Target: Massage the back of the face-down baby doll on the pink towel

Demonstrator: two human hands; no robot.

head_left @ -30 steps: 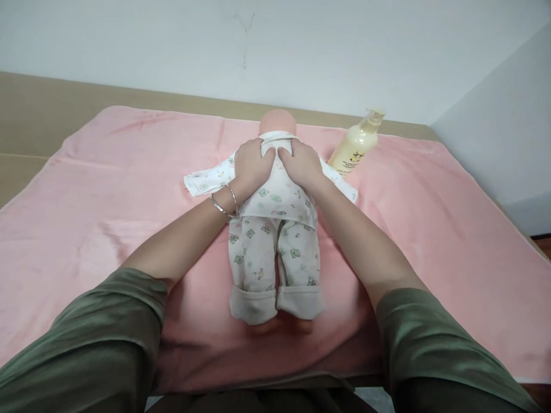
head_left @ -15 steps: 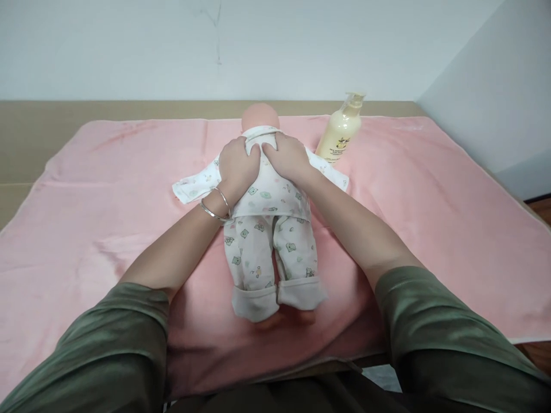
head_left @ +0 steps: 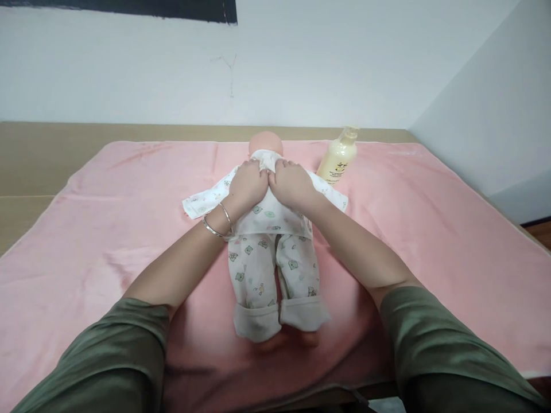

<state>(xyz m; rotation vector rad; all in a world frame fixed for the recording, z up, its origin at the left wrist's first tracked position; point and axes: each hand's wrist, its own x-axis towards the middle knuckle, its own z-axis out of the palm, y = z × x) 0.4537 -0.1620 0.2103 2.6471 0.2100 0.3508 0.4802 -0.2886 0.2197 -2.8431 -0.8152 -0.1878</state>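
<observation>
A baby doll [head_left: 266, 143] lies along the pink cloth, its head away from me and the back of its head showing. It wears a white printed shirt [head_left: 275, 221] and matching trousers [head_left: 253, 269] with turned-up cuffs. My left hand [head_left: 249, 183] rests on the left side of the doll's upper back, a silver bangle at the wrist. On the right side of the upper back lies my right hand [head_left: 293, 182]. Both hands are laid over the shirt with thumbs close together at the middle; the fingertips are partly hidden. The doll's face is out of sight.
A pale yellow pump bottle [head_left: 338, 158] stands at the back right, just beyond the doll's right sleeve [head_left: 333, 194]. The pink cloth [head_left: 129, 229] covers a wooden table [head_left: 26, 155]. A white wall [head_left: 322, 69] rises behind it.
My hands have shifted inward on the doll's upper back, from its sides towards the middle, and the thumbs now lie closer together. The view has tilted up a little.
</observation>
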